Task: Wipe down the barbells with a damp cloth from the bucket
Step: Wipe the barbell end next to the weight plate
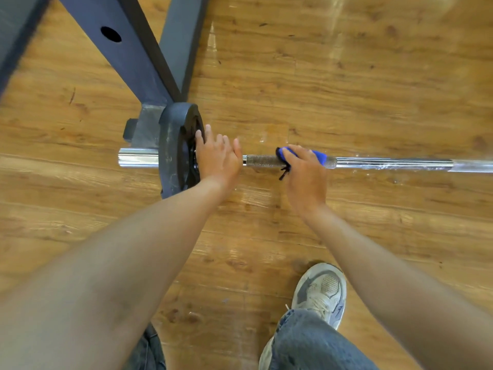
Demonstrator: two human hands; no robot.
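A chrome barbell (pixel 386 164) lies across the wooden floor, with a dark weight plate (pixel 174 145) on its left end. My right hand (pixel 304 172) presses a blue cloth (pixel 318 156) around the knurled part of the bar, just right of the plate. My left hand (pixel 216 156) rests flat against the inner face of the plate, fingers spread, covering the bar there. No bucket is in view.
A dark grey metal rack frame (pixel 133 54) stands on the floor behind the plate at the upper left. My right shoe (pixel 320 289) and jeans are at the bottom. Wet streaks mark the wooden floor (pixel 346 76).
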